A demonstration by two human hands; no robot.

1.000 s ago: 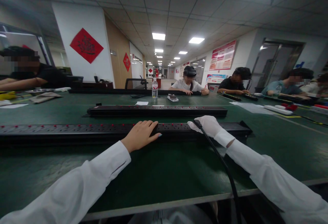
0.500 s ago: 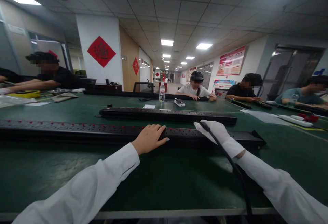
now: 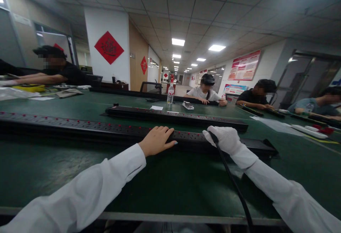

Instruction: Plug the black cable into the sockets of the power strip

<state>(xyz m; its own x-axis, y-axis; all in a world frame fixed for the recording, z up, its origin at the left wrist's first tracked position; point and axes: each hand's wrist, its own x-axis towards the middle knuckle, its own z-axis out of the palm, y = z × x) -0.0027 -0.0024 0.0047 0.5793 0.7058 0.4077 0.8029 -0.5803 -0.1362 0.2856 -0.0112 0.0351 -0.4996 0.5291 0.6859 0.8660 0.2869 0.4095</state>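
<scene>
A long black power strip (image 3: pixel 80 128) with red switches lies across the green table (image 3: pixel 170 187) in front of me. My bare left hand (image 3: pixel 157 140) rests on its near edge, fingers curled over it. My right hand (image 3: pixel 225 139), in a white glove, is closed round the end of a black cable (image 3: pixel 234 187) on top of the strip further right. The cable runs back toward me and off the table's front edge. What the cable ends in is hidden under the glove.
A second black power strip (image 3: pixel 176 116) lies behind the first, a third (image 3: pixel 138 93) further back. A water bottle (image 3: pixel 169 95) and a small device (image 3: pixel 188 105) stand mid-table. Several people sit along the far and left sides, with more strips at the right.
The view has swung a little to the left and tilted. Both hands stay at the same spots on the power strip.
</scene>
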